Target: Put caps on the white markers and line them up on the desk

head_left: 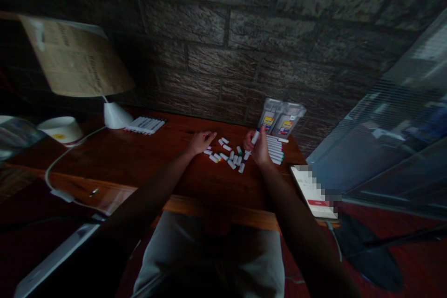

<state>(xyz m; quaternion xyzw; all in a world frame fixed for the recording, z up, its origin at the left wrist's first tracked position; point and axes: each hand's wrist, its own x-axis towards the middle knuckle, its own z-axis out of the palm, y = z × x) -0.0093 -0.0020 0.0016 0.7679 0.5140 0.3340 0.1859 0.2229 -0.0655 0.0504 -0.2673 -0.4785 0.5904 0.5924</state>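
Note:
A white marker (256, 137) with a dark blue end points up from my right hand (259, 148), which is closed around it. My left hand (202, 143) rests on the wooden table at the left side of a scatter of short white marker caps (233, 159). Its fingers are loosely apart, and no held object shows in it. Several caps have coloured rims: pink, yellow, green. Just right of my right hand lies a row of white markers (275, 151) side by side, partly hidden by the hand. One more marker (282, 140) lies at the far end of that row.
Two clear plastic cases (287, 123) stand against the stone wall. Another row of markers (145, 125) lies at the left, near a table lamp (114, 115) and a paper cup (63, 130). A tablet-like device (307, 186) sits at the right edge. A cable crosses the left side.

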